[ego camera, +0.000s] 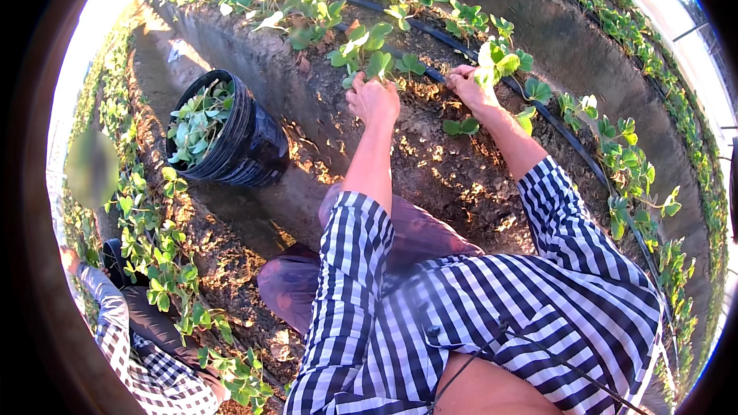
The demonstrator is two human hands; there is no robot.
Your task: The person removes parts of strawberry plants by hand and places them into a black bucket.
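Note:
My left hand (373, 98) is at the base of a leafy strawberry plant (364, 46), its fingers curled around something at the stems that they mostly hide. To the right, my right hand (470, 87) has its thumb and fingertips together over the soil beside the drip line, close to another strawberry plant (497, 60). Bright leaves overlap the back of that hand; whether it grips a stem cannot be told. A black plastic bucket (253, 138), tilted toward the left, holds picked green leaves (202, 124) and stands to the left of my hands.
Black drip irrigation lines (568, 135) run along the raised soil bed (438, 184). More strawberry rows (640, 40) lie at right and left. At lower left another person (144, 351) in a checked shirt sits by the neighbouring row, near a dark container (113, 259).

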